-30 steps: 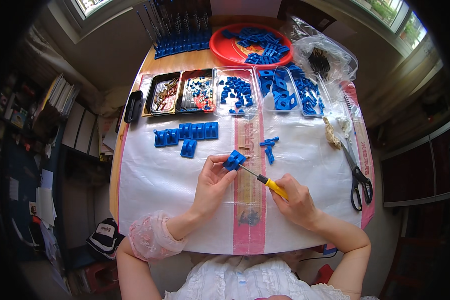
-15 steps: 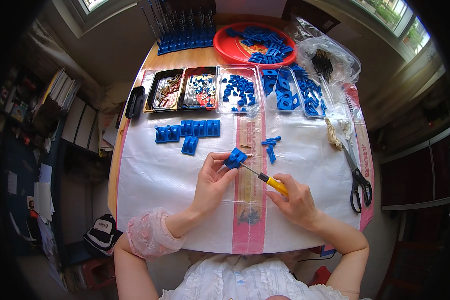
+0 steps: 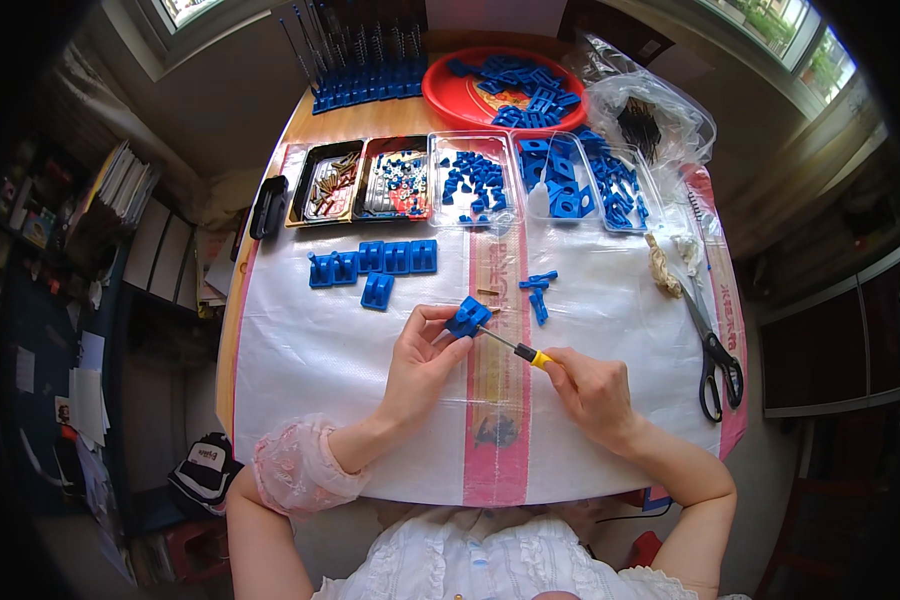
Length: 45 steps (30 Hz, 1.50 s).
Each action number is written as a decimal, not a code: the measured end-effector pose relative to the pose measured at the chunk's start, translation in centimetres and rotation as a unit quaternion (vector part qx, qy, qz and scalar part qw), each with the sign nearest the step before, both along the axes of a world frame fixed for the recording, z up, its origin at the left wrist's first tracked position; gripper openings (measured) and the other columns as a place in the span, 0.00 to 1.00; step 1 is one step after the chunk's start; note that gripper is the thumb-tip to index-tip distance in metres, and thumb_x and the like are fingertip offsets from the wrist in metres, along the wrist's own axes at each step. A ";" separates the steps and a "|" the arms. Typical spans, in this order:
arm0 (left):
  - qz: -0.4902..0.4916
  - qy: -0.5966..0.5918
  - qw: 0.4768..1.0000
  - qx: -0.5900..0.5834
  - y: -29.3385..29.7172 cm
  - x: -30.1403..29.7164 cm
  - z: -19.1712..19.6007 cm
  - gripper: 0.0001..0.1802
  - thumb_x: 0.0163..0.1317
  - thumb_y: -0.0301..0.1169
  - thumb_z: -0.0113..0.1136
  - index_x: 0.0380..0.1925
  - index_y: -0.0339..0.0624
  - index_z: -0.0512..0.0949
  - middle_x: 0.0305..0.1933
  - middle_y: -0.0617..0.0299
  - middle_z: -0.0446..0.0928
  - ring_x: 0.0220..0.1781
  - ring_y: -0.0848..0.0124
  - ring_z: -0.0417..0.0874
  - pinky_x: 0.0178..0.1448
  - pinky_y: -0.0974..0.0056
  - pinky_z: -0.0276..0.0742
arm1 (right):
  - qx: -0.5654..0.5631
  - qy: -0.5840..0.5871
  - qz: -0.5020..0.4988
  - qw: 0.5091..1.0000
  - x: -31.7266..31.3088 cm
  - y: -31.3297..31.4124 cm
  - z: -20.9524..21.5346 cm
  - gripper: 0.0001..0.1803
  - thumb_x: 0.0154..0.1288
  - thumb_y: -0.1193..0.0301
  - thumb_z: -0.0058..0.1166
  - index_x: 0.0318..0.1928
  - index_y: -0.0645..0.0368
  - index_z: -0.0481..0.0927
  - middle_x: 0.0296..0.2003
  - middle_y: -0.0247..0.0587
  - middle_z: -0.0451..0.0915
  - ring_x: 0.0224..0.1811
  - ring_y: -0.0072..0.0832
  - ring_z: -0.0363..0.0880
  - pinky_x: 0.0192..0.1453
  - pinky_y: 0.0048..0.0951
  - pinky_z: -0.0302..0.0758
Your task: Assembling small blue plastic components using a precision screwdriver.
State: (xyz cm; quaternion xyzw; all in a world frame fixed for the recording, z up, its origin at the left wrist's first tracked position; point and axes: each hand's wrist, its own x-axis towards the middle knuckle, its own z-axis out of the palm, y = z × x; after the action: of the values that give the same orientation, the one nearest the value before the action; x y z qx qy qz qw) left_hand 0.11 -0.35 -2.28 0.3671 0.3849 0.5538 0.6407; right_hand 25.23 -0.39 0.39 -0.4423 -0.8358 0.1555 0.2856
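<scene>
Between the fingertips of my left hand [image 3: 422, 358] is a small blue plastic part [image 3: 467, 317], held tilted over the table's middle stripe. My right hand [image 3: 592, 394] wraps round the yellow-and-black handle of a screwdriver [image 3: 529, 354]. Its metal shaft points up and left, and the tip meets the blue part; whether a screw sits there is too small to tell. Just beyond lies a brass-coloured screw [image 3: 489, 292]. Slim blue pieces [image 3: 538, 297] rest to the right of it. Several blue parts with curved ridges [image 3: 397, 257] stand in a group to the left, one [image 3: 377, 292] set nearer.
Across the table lie a tray of screws [image 3: 332, 182], a tray of small hardware [image 3: 394, 180] and clear boxes of blue pieces [image 3: 475, 185]. Behind stand a red basin [image 3: 440, 95] and a blue rack with springs [image 3: 370, 88]. Black scissors [image 3: 715, 365] lie at right.
My right hand's fingers have closed further round the screwdriver handle, now covering most of the yellow. The blue part stays in my left hand, with the tip still against it.
</scene>
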 end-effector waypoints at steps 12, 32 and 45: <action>0.010 0.007 1.000 0.002 0.3 -0.1 -0.3 0.18 0.71 0.17 0.60 0.57 0.41 0.70 0.59 0.56 0.79 0.65 0.70 0.79 0.71 0.66 0.73 | -0.023 0.076 0.027 0.996 0.0 -0.3 -1.3 0.17 0.65 0.74 0.67 0.51 0.62 0.76 0.36 0.51 0.82 0.31 0.48 0.84 0.31 0.41 0.79; 0.004 0.023 1.000 0.013 0.2 -0.1 -0.5 0.17 0.71 0.18 0.61 0.56 0.39 0.69 0.59 0.57 0.77 0.62 0.72 0.81 0.68 0.68 0.77 | -0.060 0.073 0.012 0.995 -0.1 -0.6 -1.3 0.18 0.62 0.73 0.73 0.47 0.61 0.77 0.22 0.45 0.79 0.19 0.41 0.81 0.24 0.34 0.75; -0.008 0.034 0.999 0.019 0.1 -0.2 -0.4 0.17 0.72 0.18 0.60 0.57 0.38 0.68 0.59 0.56 0.77 0.64 0.71 0.81 0.69 0.67 0.77 | -0.044 0.033 0.002 0.999 0.1 0.2 -0.1 0.16 0.66 0.73 0.67 0.51 0.61 0.78 0.32 0.47 0.85 0.29 0.45 0.85 0.30 0.39 0.79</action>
State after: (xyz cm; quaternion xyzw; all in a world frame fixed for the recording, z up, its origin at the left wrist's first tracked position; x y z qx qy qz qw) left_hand -0.08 -0.20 -2.72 0.4013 0.3929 0.5429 0.6243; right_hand 25.33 -0.24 0.30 -0.4475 -0.8194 0.2067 0.2927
